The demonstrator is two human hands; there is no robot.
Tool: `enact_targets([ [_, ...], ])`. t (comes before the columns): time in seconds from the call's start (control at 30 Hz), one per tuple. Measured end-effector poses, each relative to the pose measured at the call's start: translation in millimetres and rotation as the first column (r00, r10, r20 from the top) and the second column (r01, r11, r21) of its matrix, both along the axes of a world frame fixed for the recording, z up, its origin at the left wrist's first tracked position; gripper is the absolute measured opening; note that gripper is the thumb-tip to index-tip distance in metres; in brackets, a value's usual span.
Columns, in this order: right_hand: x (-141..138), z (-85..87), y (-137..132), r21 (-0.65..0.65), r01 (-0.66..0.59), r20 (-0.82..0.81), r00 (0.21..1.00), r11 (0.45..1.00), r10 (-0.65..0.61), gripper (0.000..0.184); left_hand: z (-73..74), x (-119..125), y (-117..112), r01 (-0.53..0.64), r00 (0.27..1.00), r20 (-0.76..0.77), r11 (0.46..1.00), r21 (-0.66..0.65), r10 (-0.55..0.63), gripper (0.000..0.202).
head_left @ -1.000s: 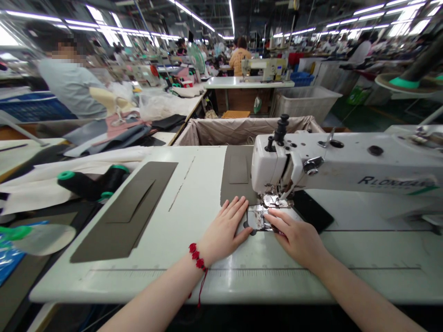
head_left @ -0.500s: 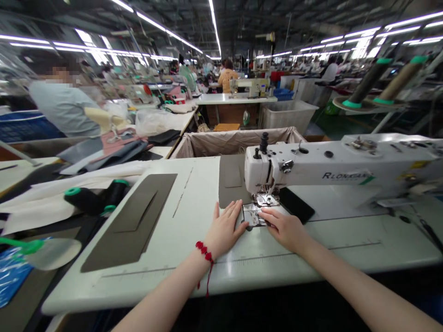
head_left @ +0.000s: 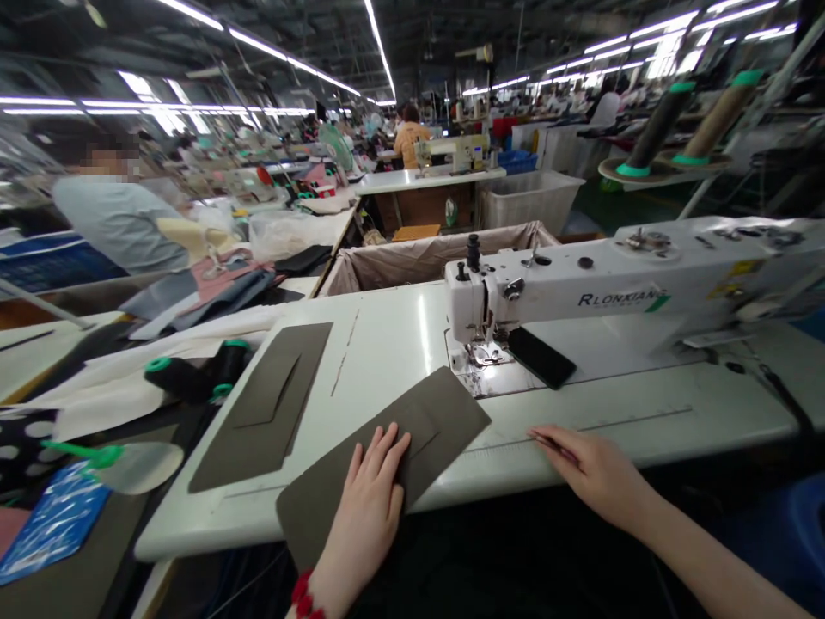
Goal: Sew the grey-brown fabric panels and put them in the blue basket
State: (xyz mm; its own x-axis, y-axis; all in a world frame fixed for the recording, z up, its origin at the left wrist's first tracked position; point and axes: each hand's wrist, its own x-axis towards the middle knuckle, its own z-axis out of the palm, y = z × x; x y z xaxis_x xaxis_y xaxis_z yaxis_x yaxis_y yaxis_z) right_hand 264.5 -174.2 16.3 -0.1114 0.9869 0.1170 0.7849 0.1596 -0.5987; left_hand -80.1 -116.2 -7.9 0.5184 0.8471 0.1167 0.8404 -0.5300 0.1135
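While left hand [head_left: 374, 490] lies flat on panel [head_left: 327, 488] at lower center, fingers slightly spread, gripping nothing, right hand [head_left: 599, 473] half curled at lower right, pinching thin item [head_left: 558, 446], machine [head_left: 547, 288] and phone [head_left: 541, 357] right of center, second panel [head_left: 254, 438] at left.

left hand [head_left: 369, 490]: bare fingers [head_left: 394, 456]; behind them, at the wrist, one red bracelet [head_left: 302, 595] of rounded, lumpy segments, partly cut off at the view's lower edge. right hand [head_left: 599, 474]: bare fingers; behind them, bare wrist and bare forearm [head_left: 709, 554].
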Motion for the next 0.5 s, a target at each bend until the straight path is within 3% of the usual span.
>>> enact_targets([
  [0.1,-1,-12.3,-39,-0.110,0.133,-0.123,0.982,0.985,-0.147,0.025,4.5,7,-11,0.082,0.997,0.016,0.996,-0.016,-0.082,0.054],
  [0.2,-8,-24.7,-61,-0.193,0.207,-0.125,0.964,0.959,-0.233,0.025,12.8,23,2,0.183,0.983,0.027,0.983,-0.005,-0.183,0.049],
  [0.37,-21,-44.8,-80,-0.238,0.258,-0.037,0.961,0.936,-0.274,0.022,24.4,49,27,0.210,0.974,0.094,0.977,-0.034,-0.206,0.034],
  [0.5,-34,-54.0,-82,-0.202,0.281,-0.016,0.957,0.938,-0.290,0.018,20.8,73,24,0.275,0.959,0.071,0.961,0.013,-0.275,0.050],
])
